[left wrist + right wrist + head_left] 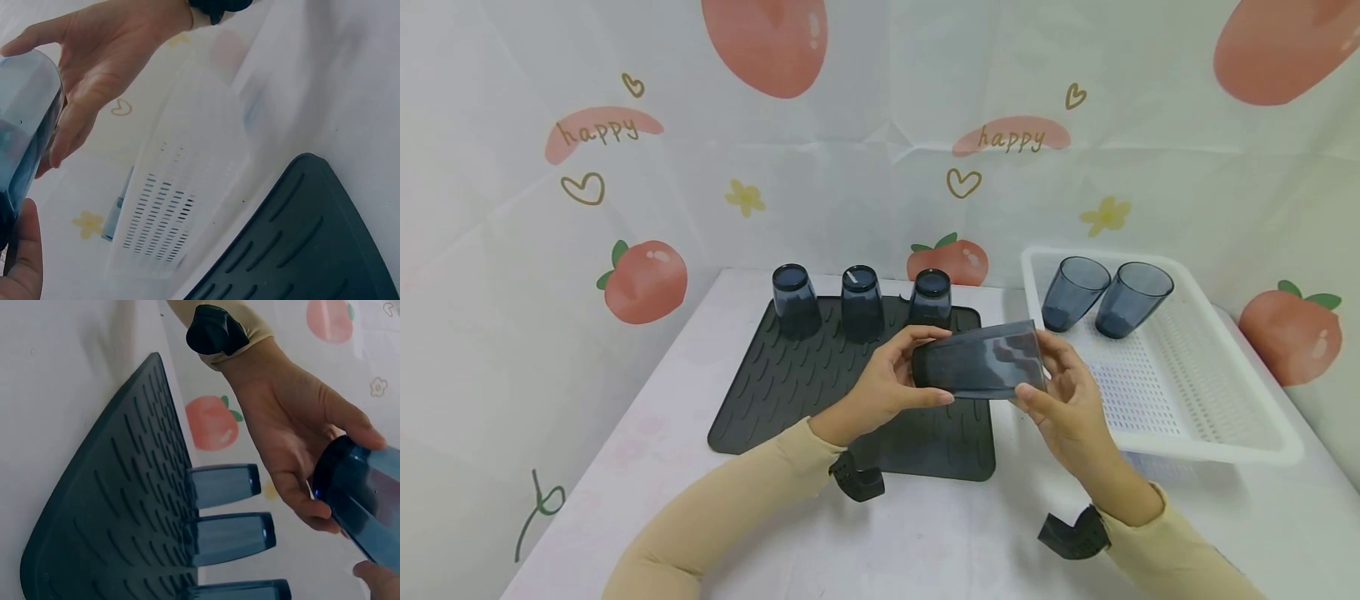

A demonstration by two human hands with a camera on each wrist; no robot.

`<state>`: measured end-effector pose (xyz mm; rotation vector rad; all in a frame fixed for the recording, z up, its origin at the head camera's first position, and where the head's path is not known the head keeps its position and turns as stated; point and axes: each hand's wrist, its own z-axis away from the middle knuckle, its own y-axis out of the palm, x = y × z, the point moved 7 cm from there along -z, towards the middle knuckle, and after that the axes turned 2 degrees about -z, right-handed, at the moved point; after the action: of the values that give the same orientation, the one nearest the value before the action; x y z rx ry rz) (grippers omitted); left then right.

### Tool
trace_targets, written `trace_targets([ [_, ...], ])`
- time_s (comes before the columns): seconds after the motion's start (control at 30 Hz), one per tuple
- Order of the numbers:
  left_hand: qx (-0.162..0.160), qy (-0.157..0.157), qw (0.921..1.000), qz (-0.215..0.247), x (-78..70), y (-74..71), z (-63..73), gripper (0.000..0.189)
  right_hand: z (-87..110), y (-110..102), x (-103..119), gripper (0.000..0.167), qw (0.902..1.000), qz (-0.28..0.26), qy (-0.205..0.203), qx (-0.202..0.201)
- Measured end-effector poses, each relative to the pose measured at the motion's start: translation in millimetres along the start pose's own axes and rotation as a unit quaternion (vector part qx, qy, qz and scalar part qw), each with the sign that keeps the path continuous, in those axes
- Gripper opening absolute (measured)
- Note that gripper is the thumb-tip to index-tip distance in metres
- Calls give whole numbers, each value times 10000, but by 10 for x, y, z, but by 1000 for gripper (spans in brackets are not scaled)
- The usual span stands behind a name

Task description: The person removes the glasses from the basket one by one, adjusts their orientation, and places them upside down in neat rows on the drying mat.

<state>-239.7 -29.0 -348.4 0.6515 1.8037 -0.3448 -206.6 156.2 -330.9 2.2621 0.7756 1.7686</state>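
Just right of centre in the head view, grips a translucent smoky-blue tumbler (pixel 977 364) sideways, with the left hand (pixel 887 385) curled round its base and the right hand (pixel 1070 402) round its rim. Left of centre, shows three inverted blue glasses (pixel 862 307) on a black ridged mat (pixel 775 400); at right, two tilted, mouth-up glasses (pixel 1131 302) in a white perforated basket (pixel 1217 450).

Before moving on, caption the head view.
Left hand and right hand hold a glass sideways near three inverted glasses on a black mat.

Lighting is soft, the wrist views seemingly dimmer.
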Motion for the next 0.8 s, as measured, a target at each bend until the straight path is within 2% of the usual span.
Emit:
trace_targets([
  [0.27,-67,203,9998,-62,-37,-40,13,77,-1,-36,-32,59,9954,856,382,199],
  [0.37,-50,261,9996,19,-57,-50,17,76,9,-60,-31,61,9928,1100,409,222],
  [0.47,-46,276,9996,20,-74,-66,21,78,20,-72,25,64,9935,1116,157,186],
  [0.67,-100,221,9996,-131,-76,-128,45,77,16,-83,239,55,9936,686,-867,219],
  [0.8,-209,215,9990,-328,-81,-182,65,74,21,-88,322,49,9914,667,-1106,196],
])
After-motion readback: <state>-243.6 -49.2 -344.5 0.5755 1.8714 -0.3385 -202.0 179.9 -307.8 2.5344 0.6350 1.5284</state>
